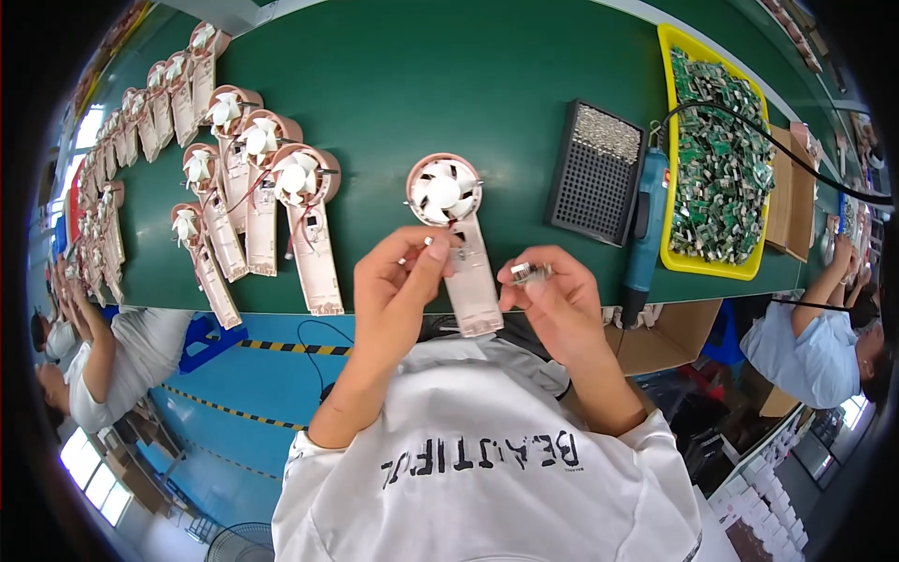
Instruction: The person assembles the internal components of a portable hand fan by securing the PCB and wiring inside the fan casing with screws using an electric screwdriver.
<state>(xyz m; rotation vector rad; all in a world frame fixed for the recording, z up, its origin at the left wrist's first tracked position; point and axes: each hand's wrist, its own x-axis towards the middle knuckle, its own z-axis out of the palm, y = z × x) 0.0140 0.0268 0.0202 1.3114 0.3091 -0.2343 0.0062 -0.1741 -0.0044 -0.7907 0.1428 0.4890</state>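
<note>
The scene is lit brightly and evenly from overhead, and only soft, short shadows are cast on the green worktop (487, 75). Straight edges are bent strongly toward the rim, which is blacked out. Slight blur is seen at the margins.

A long green bench (449, 84) runs across the room. Near its front edge lies one pink handheld fan (456, 234), open, its white blades up and its handle overhanging the edge. To the left, more pink fans (272, 197) lie in close rows running back along the bench. To the right sits a black screw tray (596, 171), then a blue electric screwdriver (646, 225) lying just beside it with its cord trailing off. Beyond that is a yellow bin (670, 56) heaped with green circuit boards (716, 159), and a brown cardboard box (791, 201) past it.
</note>
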